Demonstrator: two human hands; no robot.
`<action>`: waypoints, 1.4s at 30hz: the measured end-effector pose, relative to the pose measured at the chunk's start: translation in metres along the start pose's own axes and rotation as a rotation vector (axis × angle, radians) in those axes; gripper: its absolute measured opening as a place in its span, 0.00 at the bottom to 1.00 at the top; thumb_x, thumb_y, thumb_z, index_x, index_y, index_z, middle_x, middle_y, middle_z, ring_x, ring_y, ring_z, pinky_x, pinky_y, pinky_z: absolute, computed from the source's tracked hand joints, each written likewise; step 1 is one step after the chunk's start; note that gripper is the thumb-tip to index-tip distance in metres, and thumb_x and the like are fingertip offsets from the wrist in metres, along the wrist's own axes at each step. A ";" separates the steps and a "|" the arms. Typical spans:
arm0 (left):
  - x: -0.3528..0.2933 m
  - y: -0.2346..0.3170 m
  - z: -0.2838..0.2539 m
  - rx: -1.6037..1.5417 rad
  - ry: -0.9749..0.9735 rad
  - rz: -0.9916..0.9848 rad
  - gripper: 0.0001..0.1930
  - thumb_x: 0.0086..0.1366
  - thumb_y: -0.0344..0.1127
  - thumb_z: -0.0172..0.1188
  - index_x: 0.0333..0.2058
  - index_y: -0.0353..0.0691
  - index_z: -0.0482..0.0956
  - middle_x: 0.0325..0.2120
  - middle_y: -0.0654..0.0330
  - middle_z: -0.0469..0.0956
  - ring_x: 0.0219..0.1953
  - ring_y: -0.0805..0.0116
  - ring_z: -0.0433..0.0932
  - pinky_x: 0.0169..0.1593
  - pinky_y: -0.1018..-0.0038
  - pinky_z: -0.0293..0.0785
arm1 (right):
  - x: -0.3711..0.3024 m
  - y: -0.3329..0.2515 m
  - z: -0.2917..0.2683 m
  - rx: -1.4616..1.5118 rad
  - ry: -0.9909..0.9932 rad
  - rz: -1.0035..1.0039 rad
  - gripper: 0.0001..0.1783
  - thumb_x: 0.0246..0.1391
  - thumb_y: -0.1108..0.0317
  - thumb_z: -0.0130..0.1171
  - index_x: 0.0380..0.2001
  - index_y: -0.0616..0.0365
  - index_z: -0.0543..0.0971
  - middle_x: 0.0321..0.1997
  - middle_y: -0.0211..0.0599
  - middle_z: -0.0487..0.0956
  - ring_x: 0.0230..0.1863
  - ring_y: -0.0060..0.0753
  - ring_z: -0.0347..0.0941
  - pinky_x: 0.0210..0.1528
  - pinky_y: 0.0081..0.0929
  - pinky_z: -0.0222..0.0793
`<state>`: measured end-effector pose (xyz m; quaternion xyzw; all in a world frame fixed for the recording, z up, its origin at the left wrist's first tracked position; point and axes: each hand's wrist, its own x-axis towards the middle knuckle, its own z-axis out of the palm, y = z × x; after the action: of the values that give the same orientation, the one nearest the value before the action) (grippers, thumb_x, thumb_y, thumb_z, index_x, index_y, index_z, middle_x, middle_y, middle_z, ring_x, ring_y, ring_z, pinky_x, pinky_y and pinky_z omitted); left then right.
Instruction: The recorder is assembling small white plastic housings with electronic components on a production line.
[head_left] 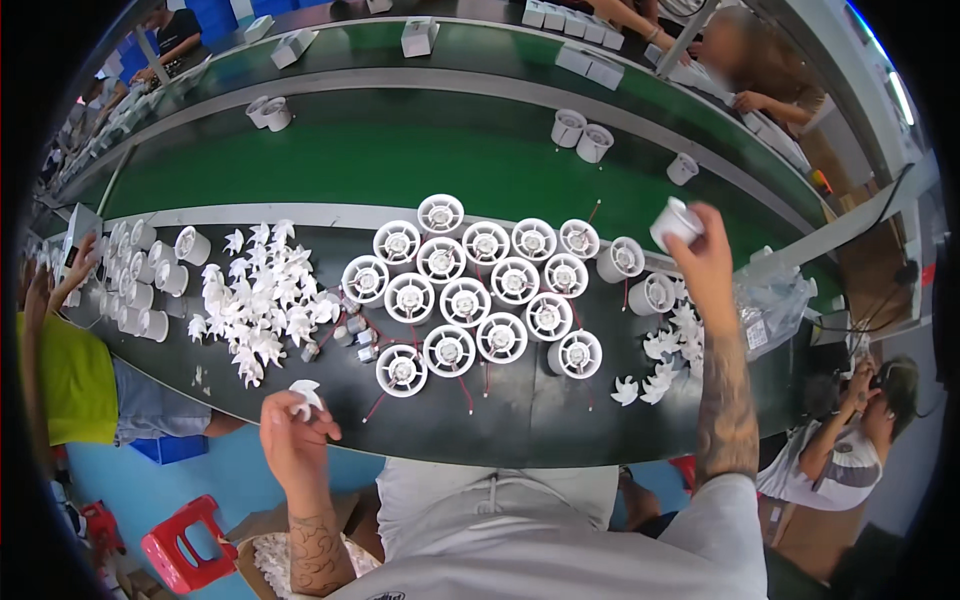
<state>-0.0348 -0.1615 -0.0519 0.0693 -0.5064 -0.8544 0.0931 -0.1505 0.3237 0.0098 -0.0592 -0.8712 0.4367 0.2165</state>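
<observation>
My left hand pinches a white fan impeller over the front edge of the dark table. Out to the right, my right hand grips a white round fan housing near the edge of the green conveyor belt. Between my hands stand several white fan housings, open ends up, with spoked centres and thin red wires. A pile of loose white impellers lies to their left. Small metal motors sit between that pile and the housings.
More impellers and a clear plastic bag lie at the right. A green conveyor belt carries a few housings. Stacked housings stand far left, beside a co-worker's hand. A red stool is on the floor.
</observation>
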 end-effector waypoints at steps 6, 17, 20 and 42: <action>-0.014 -0.007 0.048 0.014 -0.019 -0.121 0.13 0.67 0.26 0.53 0.49 0.38 0.66 0.36 0.51 0.78 0.29 0.71 0.75 0.31 0.75 0.75 | -0.177 -0.040 -0.013 -0.150 -0.035 -0.236 0.23 0.38 0.75 0.72 0.40 0.62 0.76 0.51 0.49 0.75 0.49 0.39 0.75 0.51 0.32 0.70; -0.066 -0.037 0.112 0.196 -0.438 -0.381 0.10 0.66 0.24 0.53 0.45 0.30 0.75 0.34 0.54 0.80 0.35 0.66 0.81 0.41 0.71 0.80 | -0.258 -0.033 0.038 -0.278 -0.053 -0.381 0.22 0.35 0.79 0.73 0.38 0.63 0.80 0.51 0.49 0.75 0.46 0.51 0.76 0.47 0.37 0.75; -0.076 -0.053 0.121 0.204 -0.487 -0.449 0.11 0.65 0.25 0.57 0.46 0.30 0.76 0.36 0.58 0.81 0.36 0.73 0.79 0.43 0.76 0.77 | -0.259 -0.022 0.045 -0.191 -0.029 -0.527 0.24 0.36 0.78 0.73 0.42 0.62 0.78 0.45 0.45 0.78 0.47 0.54 0.75 0.47 0.41 0.75; -0.096 -0.072 0.141 0.400 -0.597 -0.078 0.08 0.61 0.22 0.60 0.40 0.30 0.79 0.46 0.56 0.75 0.40 0.73 0.76 0.44 0.76 0.74 | -0.246 -0.044 0.043 1.172 0.036 0.517 0.18 0.61 0.73 0.51 0.54 0.61 0.68 0.53 0.42 0.74 0.49 0.35 0.75 0.51 0.35 0.73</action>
<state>0.0223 0.0149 -0.0454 -0.1472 -0.6653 -0.7241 -0.1068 0.0567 0.1933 -0.0580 -0.1464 -0.4415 0.8777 0.1153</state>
